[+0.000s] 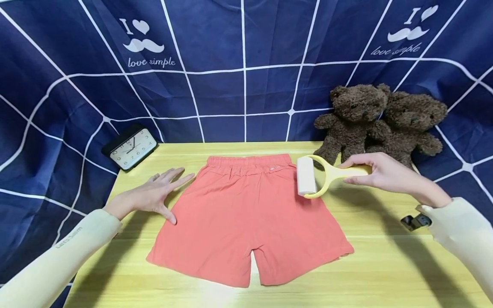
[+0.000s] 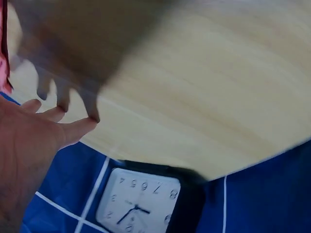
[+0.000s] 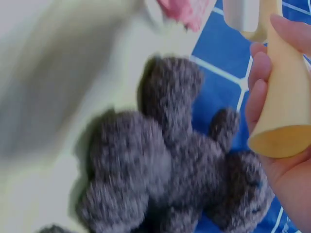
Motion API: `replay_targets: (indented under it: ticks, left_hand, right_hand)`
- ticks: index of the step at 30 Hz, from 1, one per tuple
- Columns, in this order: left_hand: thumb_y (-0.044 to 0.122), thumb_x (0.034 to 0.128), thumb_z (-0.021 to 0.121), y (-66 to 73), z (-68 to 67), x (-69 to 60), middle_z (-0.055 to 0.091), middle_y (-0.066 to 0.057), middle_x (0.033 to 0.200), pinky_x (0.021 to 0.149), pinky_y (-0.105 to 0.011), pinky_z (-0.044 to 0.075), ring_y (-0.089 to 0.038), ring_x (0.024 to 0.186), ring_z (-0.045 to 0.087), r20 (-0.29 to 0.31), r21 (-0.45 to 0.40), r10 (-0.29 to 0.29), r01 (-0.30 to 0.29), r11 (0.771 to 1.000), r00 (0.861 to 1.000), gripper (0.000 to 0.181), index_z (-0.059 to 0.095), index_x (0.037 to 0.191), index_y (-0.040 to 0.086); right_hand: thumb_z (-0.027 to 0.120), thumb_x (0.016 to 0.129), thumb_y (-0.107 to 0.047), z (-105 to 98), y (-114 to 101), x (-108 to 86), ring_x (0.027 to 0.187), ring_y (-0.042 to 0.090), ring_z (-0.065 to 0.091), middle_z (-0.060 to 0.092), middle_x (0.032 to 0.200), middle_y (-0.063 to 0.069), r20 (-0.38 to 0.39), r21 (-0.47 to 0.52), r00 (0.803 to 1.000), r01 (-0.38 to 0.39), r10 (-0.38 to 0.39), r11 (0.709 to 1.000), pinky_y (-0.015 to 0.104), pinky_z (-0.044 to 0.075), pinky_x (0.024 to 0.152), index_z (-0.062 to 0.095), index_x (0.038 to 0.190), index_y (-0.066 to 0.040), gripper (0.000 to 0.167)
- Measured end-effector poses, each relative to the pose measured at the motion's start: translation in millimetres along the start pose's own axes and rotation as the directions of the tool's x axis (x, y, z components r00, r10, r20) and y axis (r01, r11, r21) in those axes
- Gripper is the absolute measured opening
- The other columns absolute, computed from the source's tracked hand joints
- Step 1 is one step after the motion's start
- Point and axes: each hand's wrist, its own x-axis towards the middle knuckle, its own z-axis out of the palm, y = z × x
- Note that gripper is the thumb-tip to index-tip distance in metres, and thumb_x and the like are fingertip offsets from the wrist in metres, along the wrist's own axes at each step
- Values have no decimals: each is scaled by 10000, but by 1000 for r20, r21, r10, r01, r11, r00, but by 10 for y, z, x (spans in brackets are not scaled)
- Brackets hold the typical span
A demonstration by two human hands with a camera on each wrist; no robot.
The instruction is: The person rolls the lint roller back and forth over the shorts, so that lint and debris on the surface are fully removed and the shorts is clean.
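Observation:
Coral shorts (image 1: 246,214) lie flat on the wooden table, waistband toward the back. My right hand (image 1: 385,173) grips the yellow handle (image 1: 352,171) of a lint roller, whose white roll (image 1: 306,176) is over the right side of the shorts near the waistband; whether it touches the cloth I cannot tell. In the right wrist view my fingers (image 3: 259,73) are curled round the handle (image 3: 286,92). My left hand (image 1: 152,194), fingers spread and fairly straight, is at the left edge of the shorts. The left wrist view shows its fingers (image 2: 73,128) extended near the table surface.
A black-framed clock (image 1: 132,148) stands at the table's back left corner. Two brown teddy bears (image 1: 358,107) sit at the back right, close behind the roller and my right hand. A blue cloth with white lines (image 1: 215,94) hangs behind the wooden table (image 1: 369,273).

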Motion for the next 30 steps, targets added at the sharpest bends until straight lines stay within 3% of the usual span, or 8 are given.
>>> replay_targets:
  ticks: [6, 11, 13, 17, 20, 22, 26, 30]
  left_hand:
    - [715, 637, 942, 34, 23, -64, 174, -361, 1717, 1045, -897, 287, -674, 1503, 263, 14, 115, 77, -78, 990, 997, 1381, 300, 1722, 152]
    - [741, 634, 927, 17, -15, -23, 171, -350, 1723, 1013, -909, 309, -661, 1517, 243, 43, 111, 62, -66, 992, 997, 1347, 355, 1710, 168]
    - [749, 645, 915, 20, -53, 7, 154, -336, 1733, 997, -923, 304, -644, 1536, 216, 62, 84, 39, -44, 995, 997, 1321, 368, 1710, 189]
    - [747, 644, 909, 10, -111, 69, 129, -322, 1747, 989, -935, 292, -624, 1559, 179, 86, 63, 22, -27, 998, 996, 1308, 383, 1709, 200]
    - [745, 633, 913, 18, -121, 83, 103, -322, 1753, 1005, -932, 278, -637, 1560, 161, 91, 82, 26, -34, 996, 995, 1334, 364, 1715, 190]
    - [736, 626, 922, 35, -123, 85, 93, -329, 1751, 1009, -930, 275, -648, 1555, 162, 87, 96, 38, -47, 994, 995, 1346, 361, 1713, 174]
    - [725, 622, 936, 32, -105, 95, 101, -336, 1746, 1020, -934, 249, -655, 1553, 154, 80, 106, 53, -61, 992, 995, 1344, 377, 1704, 157]
    - [729, 617, 946, -20, -79, 101, 125, -336, 1741, 1010, -947, 233, -659, 1551, 156, 66, 129, 53, -61, 990, 996, 1348, 384, 1699, 156]
  right_hand:
    - [968, 852, -142, 303, -248, 40, 762, 125, 605, 763, 970, -93, -76, 103, 986, -137, 145, 985, 241, 478, 656, 847, 1154, -289, 357]
    - [961, 867, -184, 603, -467, 138, 668, 147, 583, 756, 911, -37, -118, 183, 975, -166, 189, 969, 289, 482, 588, 844, 1185, -237, 343]
    - [939, 891, -204, 727, -561, 190, 653, 147, 571, 734, 870, -34, -114, 196, 979, -148, 172, 969, 300, 477, 577, 835, 1194, -233, 322]
    - [884, 934, -146, 1005, -769, 310, 798, 172, 636, 729, 918, -48, -74, 255, 993, -76, 97, 964, 321, 536, 702, 802, 1268, -206, 349]
    - [863, 941, -139, 1234, -950, 417, 914, 151, 648, 742, 1048, -103, -64, 232, 998, 6, 10, 973, 360, 538, 823, 785, 1298, -202, 371]
    - [860, 943, -185, 1380, -1094, 493, 918, 124, 642, 739, 1066, -146, -64, 204, 997, 45, -33, 978, 376, 530, 838, 788, 1285, -231, 353]
    - [852, 939, -246, 1661, -1376, 661, 912, 86, 627, 719, 1085, -205, -42, 191, 997, 68, -61, 979, 357, 520, 828, 788, 1276, -290, 346]
    - [840, 934, -232, 1924, -1592, 853, 928, 72, 630, 723, 1110, -191, -22, 208, 997, 72, -69, 975, 347, 526, 852, 785, 1298, -261, 369]
